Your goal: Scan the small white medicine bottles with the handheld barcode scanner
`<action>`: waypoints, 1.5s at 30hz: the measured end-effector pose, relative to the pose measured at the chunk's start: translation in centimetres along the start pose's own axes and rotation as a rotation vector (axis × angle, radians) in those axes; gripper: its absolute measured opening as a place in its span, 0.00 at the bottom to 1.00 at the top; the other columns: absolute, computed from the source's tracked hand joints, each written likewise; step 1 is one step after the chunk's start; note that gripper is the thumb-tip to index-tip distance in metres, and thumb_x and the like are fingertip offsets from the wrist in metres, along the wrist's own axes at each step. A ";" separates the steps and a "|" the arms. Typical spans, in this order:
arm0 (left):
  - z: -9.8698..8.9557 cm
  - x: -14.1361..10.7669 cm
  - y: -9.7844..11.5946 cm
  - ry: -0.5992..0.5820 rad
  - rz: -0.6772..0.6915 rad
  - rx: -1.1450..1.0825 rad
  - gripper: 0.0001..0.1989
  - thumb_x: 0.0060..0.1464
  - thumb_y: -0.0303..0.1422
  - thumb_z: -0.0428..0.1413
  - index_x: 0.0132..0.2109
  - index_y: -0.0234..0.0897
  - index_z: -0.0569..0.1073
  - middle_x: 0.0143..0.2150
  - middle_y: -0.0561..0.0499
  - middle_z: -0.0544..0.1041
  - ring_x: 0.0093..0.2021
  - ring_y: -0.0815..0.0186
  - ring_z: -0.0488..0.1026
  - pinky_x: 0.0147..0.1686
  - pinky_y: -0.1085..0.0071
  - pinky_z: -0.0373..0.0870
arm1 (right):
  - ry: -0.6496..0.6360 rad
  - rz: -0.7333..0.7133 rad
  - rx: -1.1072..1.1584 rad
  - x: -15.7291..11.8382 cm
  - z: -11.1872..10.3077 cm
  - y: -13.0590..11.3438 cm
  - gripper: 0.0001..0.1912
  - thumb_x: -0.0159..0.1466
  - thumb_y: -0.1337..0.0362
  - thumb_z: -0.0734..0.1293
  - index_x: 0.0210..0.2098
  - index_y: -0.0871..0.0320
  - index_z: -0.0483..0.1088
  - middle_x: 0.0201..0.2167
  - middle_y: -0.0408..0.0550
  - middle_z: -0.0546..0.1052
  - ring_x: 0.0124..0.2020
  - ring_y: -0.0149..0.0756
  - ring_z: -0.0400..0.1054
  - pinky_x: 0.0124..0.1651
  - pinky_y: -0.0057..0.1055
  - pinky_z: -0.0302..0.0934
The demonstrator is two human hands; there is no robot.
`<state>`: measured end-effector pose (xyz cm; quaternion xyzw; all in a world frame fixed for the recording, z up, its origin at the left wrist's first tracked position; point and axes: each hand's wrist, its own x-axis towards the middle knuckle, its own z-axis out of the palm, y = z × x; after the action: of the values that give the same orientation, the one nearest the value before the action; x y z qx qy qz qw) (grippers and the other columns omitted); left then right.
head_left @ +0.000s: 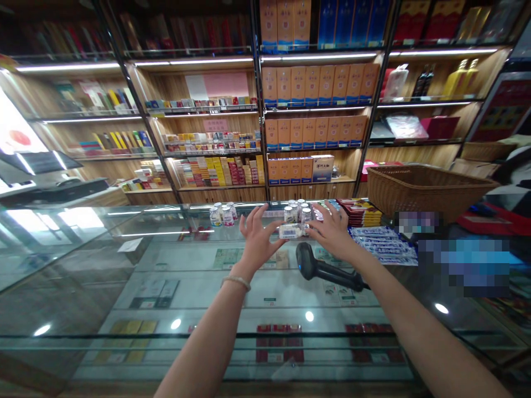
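Left hand (256, 242) and right hand (333, 232) share one small bottle (290, 231): slip and knock risks

Left: thumb and index pinch one end; other fingers fanned out, raised. Right: thumb and forefinger close on the opposite end, remaining fingers lifted. Pressure: cannot tell. Bottle lies on its side between the hands, printed label (288, 232) toward the wearer. Whether it touches the glass counter (199, 282) beneath: cannot tell.

Risks, judged from layout:

1. Slip. Fingertip holds only, on a rounded body. If one end were released early, it could twist free and roll across the glass.
2. Toppling. Bottle cluster (297, 208) stands just beyond the held piece, between the hands; a forward push could tip it. Second cluster (223, 214), beyond and left of the left hand, seems safer.
3. Snag. Scanner (307, 262) lies just nearer the wearer than the right hand, its handle end by the right forearm (398, 301); a lowered wrist could shove it.
4. Brushing. Blue-and-white packets (382, 246) sit right of the right hand; an outward swing could scatter them.
5. Label cover. A thumb sliding inward could hide the print.
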<state>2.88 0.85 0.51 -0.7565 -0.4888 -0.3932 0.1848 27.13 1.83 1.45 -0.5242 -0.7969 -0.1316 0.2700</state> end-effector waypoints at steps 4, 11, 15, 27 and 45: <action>-0.2 0.0 0.0 0.022 -0.018 0.018 0.17 0.53 0.46 0.65 0.50 0.55 0.81 0.72 0.45 0.60 0.72 0.46 0.52 0.70 0.41 0.35 | -0.036 0.012 -0.056 -0.7 -1.0 -1.0 0.27 0.73 0.49 0.54 0.66 0.49 0.65 0.74 0.54 0.54 0.75 0.55 0.38 0.71 0.63 0.35; 0.1 0.0 -0.2 0.047 -0.126 0.040 0.19 0.50 0.41 0.68 0.51 0.54 0.80 0.72 0.47 0.59 0.72 0.45 0.52 0.70 0.40 0.38 | -0.309 0.003 0.054 -6.2 -0.1 -1.5 0.45 0.67 0.35 0.55 0.75 0.52 0.45 0.77 0.58 0.43 0.77 0.56 0.31 0.72 0.63 0.37; 0.3 0.0 -0.5 0.049 -0.151 0.051 0.19 0.50 0.41 0.68 0.50 0.53 0.80 0.72 0.45 0.59 0.72 0.45 0.52 0.70 0.40 0.40 | -0.406 0.012 0.072 -7.8 0.6 -1.6 0.57 0.59 0.31 0.63 0.76 0.55 0.42 0.77 0.62 0.41 0.77 0.60 0.29 0.71 0.65 0.35; 0.5 -0.2 -1.1 0.086 -0.173 0.098 0.18 0.52 0.44 0.66 0.51 0.52 0.80 0.72 0.44 0.60 0.71 0.44 0.53 0.69 0.39 0.42 | -0.289 0.034 0.031 -7.4 1.2 -1.7 0.18 0.60 0.55 0.71 0.45 0.59 0.75 0.73 0.66 0.54 0.76 0.59 0.39 0.69 0.66 0.41; 1.1 -0.4 -2.1 0.094 -0.234 0.124 0.18 0.53 0.43 0.65 0.51 0.51 0.79 0.70 0.43 0.61 0.70 0.45 0.55 0.68 0.40 0.46 | -0.190 0.200 0.697 -5.3 -1.7 -3.2 0.22 0.59 0.59 0.69 0.53 0.52 0.69 0.39 0.47 0.82 0.40 0.47 0.77 0.40 0.35 0.67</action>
<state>1.40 2.22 -0.71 -0.6621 -0.5879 -0.4161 0.2071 26.32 -4.40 0.04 -0.4858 -0.7604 0.2240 0.3684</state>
